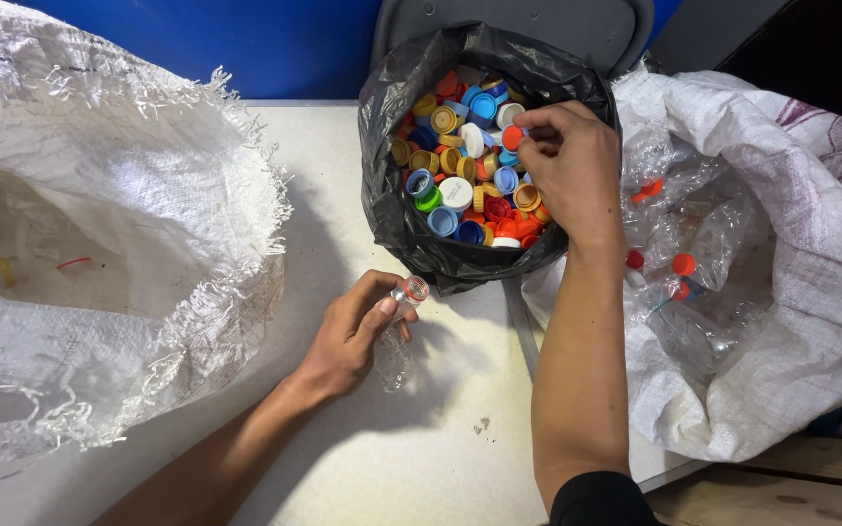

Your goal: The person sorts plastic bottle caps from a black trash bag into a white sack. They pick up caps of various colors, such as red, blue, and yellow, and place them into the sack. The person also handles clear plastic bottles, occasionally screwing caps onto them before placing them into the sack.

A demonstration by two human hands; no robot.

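We have our right hand (pixel 569 161) over the black bag (pixel 392 209) at the counter's (pixel 421 448) far edge, fingertips pinching an orange cap (pixel 513 137) above the heap of caps (pixel 465 170). Our left hand (pixel 353 336) is closed around a clear bottle (pixel 397 326) near the counter's middle; its neck is bare apart from an orange ring. So this bottle looks uncapped, the cap not yet let go. The white sack (pixel 791 292) at the right edge holds more clear bottles, several capped in orange. The frayed white sack (pixel 109 244) at the left edge looks nearly empty.
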